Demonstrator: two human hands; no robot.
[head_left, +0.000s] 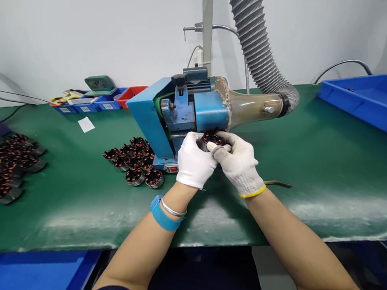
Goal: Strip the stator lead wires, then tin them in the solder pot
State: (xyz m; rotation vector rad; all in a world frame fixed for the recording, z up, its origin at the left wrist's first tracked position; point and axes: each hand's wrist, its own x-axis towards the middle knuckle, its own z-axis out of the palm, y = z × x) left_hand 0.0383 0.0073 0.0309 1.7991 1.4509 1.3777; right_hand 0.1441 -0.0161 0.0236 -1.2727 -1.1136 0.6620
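Both my hands wear white gloves and meet in front of a blue belt-driven machine (pixel 183 109). Between them they grip a motor stator (pixel 214 138) with copper windings and a black core, close to the machine's underside. My left hand (pixel 195 161) closes on its left side; my right hand (pixel 237 159) has its thumb and fingers around the right. The gloves cover much of the stator's rim. I cannot tell whether it touches the machine. Left of the machine base lies a group of similar stators (pixel 133 162) on the green tabletop (pixel 82 196).
A larger pile of stators (pixel 7 167) lies far left. Small blue and red bins (pixel 107 103) stand along the wall, near a white paper slip (pixel 86 124). A grey ribbed hose (pixel 254 34) joins the machine's funnel. A blue tray (pixel 363 101) sits right; a thin strip (pixel 279 183) lies beside my right wrist.
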